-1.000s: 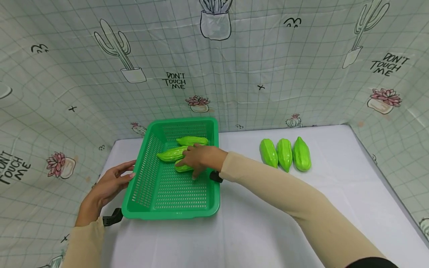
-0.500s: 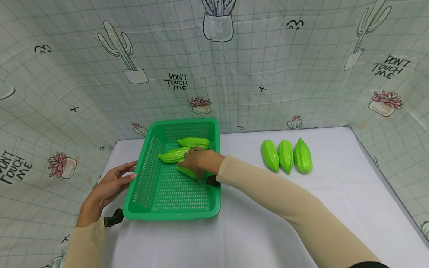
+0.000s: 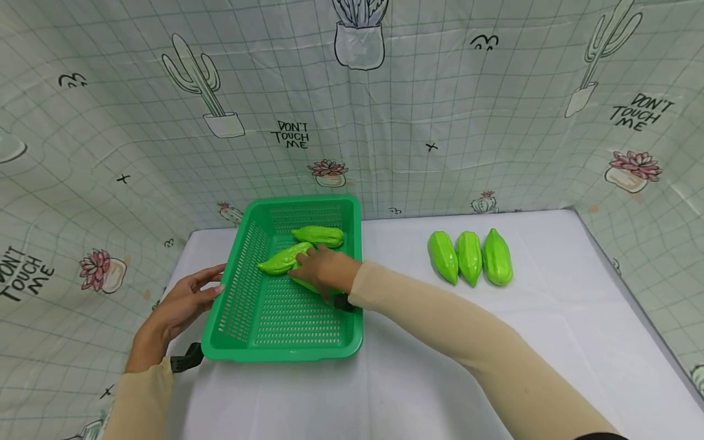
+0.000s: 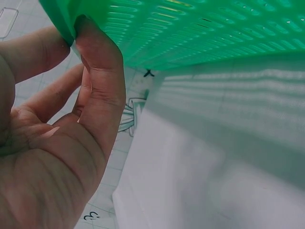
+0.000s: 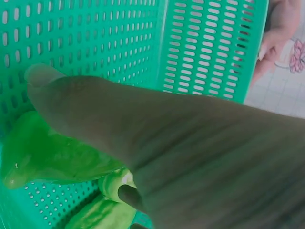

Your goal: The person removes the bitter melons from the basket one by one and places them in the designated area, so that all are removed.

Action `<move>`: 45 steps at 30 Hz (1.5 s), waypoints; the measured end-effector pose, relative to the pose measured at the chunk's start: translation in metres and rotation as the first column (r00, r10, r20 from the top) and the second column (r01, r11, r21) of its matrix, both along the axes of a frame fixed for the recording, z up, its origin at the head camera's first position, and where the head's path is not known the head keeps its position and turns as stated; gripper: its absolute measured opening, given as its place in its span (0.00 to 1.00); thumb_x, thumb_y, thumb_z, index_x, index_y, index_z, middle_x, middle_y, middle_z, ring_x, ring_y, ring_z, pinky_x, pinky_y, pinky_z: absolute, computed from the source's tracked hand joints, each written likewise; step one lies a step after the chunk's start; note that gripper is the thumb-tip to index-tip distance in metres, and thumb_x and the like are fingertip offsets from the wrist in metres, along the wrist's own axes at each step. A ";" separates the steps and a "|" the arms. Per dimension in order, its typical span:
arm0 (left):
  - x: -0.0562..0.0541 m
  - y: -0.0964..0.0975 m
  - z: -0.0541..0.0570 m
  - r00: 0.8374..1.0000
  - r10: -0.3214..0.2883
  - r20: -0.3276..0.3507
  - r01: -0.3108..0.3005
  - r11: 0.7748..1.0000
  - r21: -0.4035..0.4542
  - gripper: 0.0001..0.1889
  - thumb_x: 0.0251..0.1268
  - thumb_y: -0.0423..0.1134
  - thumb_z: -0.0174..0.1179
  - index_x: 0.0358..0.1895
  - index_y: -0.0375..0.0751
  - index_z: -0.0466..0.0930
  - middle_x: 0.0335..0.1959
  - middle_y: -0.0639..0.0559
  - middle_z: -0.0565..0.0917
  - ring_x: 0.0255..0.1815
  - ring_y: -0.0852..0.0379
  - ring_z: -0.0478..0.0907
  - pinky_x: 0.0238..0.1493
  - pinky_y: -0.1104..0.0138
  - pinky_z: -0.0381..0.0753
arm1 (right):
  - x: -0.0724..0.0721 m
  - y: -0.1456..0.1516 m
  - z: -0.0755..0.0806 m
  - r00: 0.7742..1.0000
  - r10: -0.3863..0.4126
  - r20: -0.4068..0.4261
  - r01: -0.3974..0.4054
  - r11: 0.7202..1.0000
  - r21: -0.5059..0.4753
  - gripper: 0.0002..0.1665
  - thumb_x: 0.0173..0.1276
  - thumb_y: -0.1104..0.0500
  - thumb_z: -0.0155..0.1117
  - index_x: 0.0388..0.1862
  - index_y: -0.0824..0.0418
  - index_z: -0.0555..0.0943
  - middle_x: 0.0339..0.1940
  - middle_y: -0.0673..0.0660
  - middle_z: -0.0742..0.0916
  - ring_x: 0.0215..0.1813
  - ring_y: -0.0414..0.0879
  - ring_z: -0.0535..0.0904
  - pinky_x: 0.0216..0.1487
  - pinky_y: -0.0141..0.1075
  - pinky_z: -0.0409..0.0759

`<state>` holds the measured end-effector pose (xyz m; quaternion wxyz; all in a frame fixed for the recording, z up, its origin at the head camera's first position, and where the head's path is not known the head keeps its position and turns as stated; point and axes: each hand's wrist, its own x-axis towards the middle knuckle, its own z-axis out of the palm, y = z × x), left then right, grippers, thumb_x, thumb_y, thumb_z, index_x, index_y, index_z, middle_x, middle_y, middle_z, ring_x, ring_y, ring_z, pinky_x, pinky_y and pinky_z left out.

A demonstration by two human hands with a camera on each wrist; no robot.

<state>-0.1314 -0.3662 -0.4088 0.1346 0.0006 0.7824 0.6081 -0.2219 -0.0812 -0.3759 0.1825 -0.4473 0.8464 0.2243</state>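
A green perforated plastic basket (image 3: 280,354) on the white table holds three bright green bitter melons. My left hand (image 3: 178,304) pinches the basket's left rim (image 4: 62,21) between thumb and finger. Inside the basket, my right hand (image 3: 329,270) holds the nearest bitter melon (image 3: 304,283) from above and covers much of it. In the right wrist view the thumb (image 5: 71,102) lies along this melon (image 5: 57,155). The middle bitter melon (image 3: 280,261) lies slanted by the right fingertips, and the back one (image 3: 319,235) lies behind the hand.
Three more bitter melons (image 3: 469,258) lie side by side on the table (image 3: 418,366), right of the basket. A cactus-printed cloth (image 3: 396,110) hangs behind and at both sides. The right forearm (image 3: 440,330) crosses over the basket's right rim.
My right hand has shifted slightly toward me and right, and the nearest bitter melon has slid and turned with it. The middle one has tilted, its left tip nearer. The left hand stays put.
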 end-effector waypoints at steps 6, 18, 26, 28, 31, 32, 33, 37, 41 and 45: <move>0.001 0.000 0.001 1.000 -0.004 -0.002 0.004 1.000 0.013 0.36 0.84 0.33 0.55 0.83 0.23 0.48 0.56 0.54 0.74 0.45 0.63 0.85 0.48 0.70 0.86 | 0.000 -0.002 -0.002 0.999 -0.025 0.030 0.024 0.999 0.039 0.62 0.66 0.44 0.80 0.90 0.43 0.52 0.88 0.55 0.57 0.87 0.53 0.52 0.86 0.47 0.52; 0.001 -0.001 0.002 1.000 -0.007 -0.013 0.008 0.999 0.032 0.36 0.83 0.33 0.56 0.82 0.22 0.49 0.56 0.55 0.74 0.45 0.63 0.84 0.48 0.70 0.86 | 0.004 -0.001 0.001 0.999 -0.045 0.021 0.044 0.998 0.048 0.68 0.62 0.42 0.83 0.90 0.45 0.50 0.85 0.56 0.61 0.85 0.52 0.57 0.85 0.45 0.54; 0.000 0.001 0.005 1.000 0.000 -0.013 0.000 1.000 0.003 0.36 0.84 0.33 0.56 0.82 0.22 0.48 0.55 0.56 0.74 0.44 0.64 0.84 0.47 0.70 0.86 | 0.000 0.001 0.000 0.995 -0.093 0.042 0.092 0.995 0.036 0.68 0.61 0.42 0.83 0.90 0.47 0.50 0.85 0.56 0.62 0.85 0.52 0.58 0.84 0.43 0.57; -0.001 0.001 0.005 1.000 0.002 -0.013 -0.003 1.000 -0.012 0.36 0.84 0.33 0.56 0.83 0.22 0.48 0.55 0.56 0.74 0.44 0.64 0.84 0.47 0.70 0.86 | -0.001 0.001 0.000 0.995 -0.095 0.040 0.093 0.995 0.046 0.69 0.61 0.41 0.83 0.90 0.47 0.49 0.85 0.56 0.62 0.85 0.52 0.57 0.84 0.43 0.57; -0.001 0.001 0.004 1.000 0.002 -0.011 -0.003 1.000 -0.027 0.35 0.84 0.33 0.55 0.83 0.23 0.48 0.56 0.55 0.74 0.45 0.64 0.84 0.48 0.70 0.86 | -0.002 0.001 -0.001 0.994 -0.097 0.042 0.094 0.994 0.057 0.71 0.61 0.38 0.83 0.90 0.47 0.48 0.86 0.56 0.61 0.86 0.51 0.56 0.85 0.43 0.56; -0.001 0.001 0.004 1.000 0.002 -0.010 -0.003 1.000 -0.027 0.35 0.84 0.33 0.55 0.83 0.23 0.48 0.56 0.55 0.74 0.45 0.64 0.84 0.48 0.70 0.86 | -0.002 0.000 -0.001 0.994 -0.100 0.045 0.097 0.994 0.058 0.71 0.60 0.38 0.83 0.91 0.47 0.47 0.86 0.56 0.60 0.86 0.52 0.55 0.85 0.43 0.56; -0.001 0.001 0.004 1.000 0.002 -0.008 -0.002 1.000 -0.027 0.35 0.84 0.34 0.55 0.83 0.23 0.48 0.56 0.54 0.73 0.45 0.64 0.84 0.48 0.70 0.86 | -0.002 0.000 -0.002 0.994 -0.100 0.046 0.097 0.994 0.060 0.72 0.60 0.38 0.83 0.91 0.48 0.47 0.86 0.56 0.60 0.86 0.52 0.54 0.85 0.44 0.55; -0.001 0.001 0.002 1.000 -0.002 -0.008 0.002 1.000 -0.025 0.35 0.84 0.34 0.55 0.83 0.23 0.48 0.56 0.54 0.73 0.45 0.64 0.84 0.48 0.70 0.86 | 0.000 0.000 -0.004 0.995 -0.091 0.043 0.089 0.995 0.043 0.69 0.58 0.37 0.83 0.89 0.49 0.52 0.85 0.56 0.63 0.85 0.51 0.58 0.84 0.43 0.59; 0.000 0.001 0.000 1.000 -0.007 -0.014 0.007 1.000 -0.025 0.35 0.85 0.33 0.54 0.83 0.23 0.48 0.56 0.54 0.73 0.45 0.64 0.85 0.49 0.70 0.86 | 0.003 0.000 -0.006 0.997 -0.069 0.029 0.068 0.997 0.030 0.66 0.57 0.36 0.84 0.87 0.50 0.57 0.82 0.56 0.67 0.82 0.50 0.63 0.81 0.41 0.64; 0.001 0.001 0.000 1.000 -0.008 -0.017 0.008 1.000 -0.030 0.35 0.85 0.33 0.54 0.83 0.23 0.48 0.57 0.55 0.74 0.45 0.64 0.85 0.49 0.69 0.86 | 0.005 0.000 -0.004 0.997 -0.067 0.040 0.066 0.997 0.032 0.68 0.58 0.34 0.83 0.88 0.51 0.55 0.83 0.57 0.64 0.83 0.50 0.60 0.82 0.41 0.61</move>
